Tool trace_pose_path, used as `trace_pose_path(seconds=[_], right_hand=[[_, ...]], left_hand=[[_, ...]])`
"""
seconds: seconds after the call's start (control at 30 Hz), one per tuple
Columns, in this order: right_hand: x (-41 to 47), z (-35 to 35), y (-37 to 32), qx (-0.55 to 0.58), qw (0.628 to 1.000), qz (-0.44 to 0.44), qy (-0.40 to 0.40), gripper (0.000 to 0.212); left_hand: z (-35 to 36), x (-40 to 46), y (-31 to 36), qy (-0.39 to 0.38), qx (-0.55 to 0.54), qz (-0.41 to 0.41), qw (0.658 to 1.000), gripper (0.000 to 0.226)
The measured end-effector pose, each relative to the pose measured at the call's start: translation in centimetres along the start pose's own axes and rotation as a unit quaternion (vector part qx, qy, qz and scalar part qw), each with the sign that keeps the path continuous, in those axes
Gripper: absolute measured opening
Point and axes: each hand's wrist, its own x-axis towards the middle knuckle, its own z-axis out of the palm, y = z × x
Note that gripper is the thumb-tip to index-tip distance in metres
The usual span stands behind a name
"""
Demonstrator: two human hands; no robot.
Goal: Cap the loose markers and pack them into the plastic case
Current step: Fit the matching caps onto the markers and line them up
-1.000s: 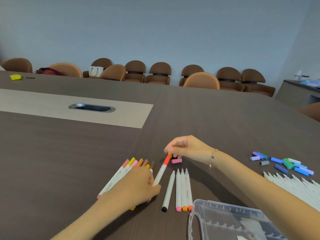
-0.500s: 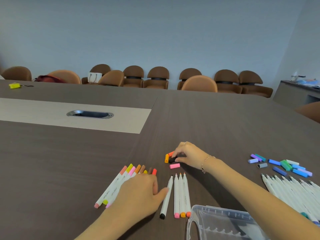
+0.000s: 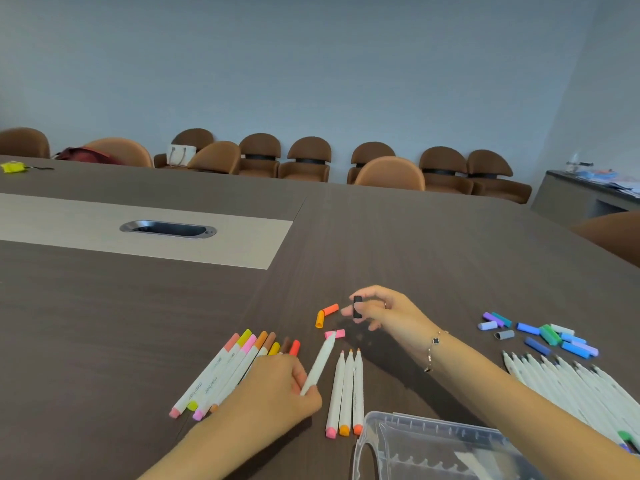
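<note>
Black cap [image 3: 357, 306] pinched in the right hand [image 3: 388, 311]; left hand [image 3: 273, 389] grips a white marker [image 3: 319, 363].

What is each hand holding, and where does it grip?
The left hand grips a white marker near its lower end. The right hand pinches a black cap by its sides.

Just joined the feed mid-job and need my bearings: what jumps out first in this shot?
The hands, centre front: the right hand pinches a black cap above the table, while the left hand grips an uncapped white marker angled toward it. Capped markers fan out on the left, blue and green loose caps lie scattered at right, and the clear plastic case sits open at the bottom edge.
</note>
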Motion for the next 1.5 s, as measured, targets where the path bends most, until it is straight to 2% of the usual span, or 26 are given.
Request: trace_pose_path(seconds=[0.13, 0.3, 0.5, 0.73, 0.97, 1.27, 1.37, 1.5], right_hand=[[-0.4, 1.0, -0.3, 0.149, 0.988, 0.041, -0.025, 0.014], [-1.0, 2.3, -1.1, 0.154, 0.983, 0.038, -0.087, 0.025], [-1.3, 2.1, -1.8, 0.203, 0.976, 0.037, -0.063, 0.014], [-2.0, 2.2, -1.8, 0.127, 0.989, 0.028, -0.072, 0.021], [-1.8, 2.5, -1.5, 0.128, 0.992, 0.016, 0.010, 0.016], [-2.1, 3.1, -1.1, 0.062, 0.997, 0.014, -0.033, 0.024], [-2.1, 3.3, -1.3, 0.040, 0.999, 0.000, -0.019, 0.023], [-2.2, 3.2, -1.6, 0.047, 0.998, -0.030, -0.006, 0.019]], left_hand=[[-0.7, 0.1, 0.0, 0.012, -0.050, 0.012, 0.999, 0.012], [-0.9, 0.2, -0.4, 0.025, -0.085, 0.015, 0.996, 0.012], [-1.0, 0.7, -1.0, 0.028, -0.088, 0.015, 0.996, 0.012], [-1.7, 0.7, -0.9, 0.021, -0.078, 0.013, 0.997, 0.009], [-1.0, 0.9, -1.1, 0.013, -0.066, 0.021, 0.998, 0.012], [-0.9, 0.8, -1.1, 0.018, -0.038, 0.044, 0.998, 0.013], [-1.3, 0.6, -0.8, -0.046, -0.101, 0.036, 0.993, 0.021], [-1.2, 0.6, -0.1, -0.110, -0.236, -0.032, 0.965, 0.031]])
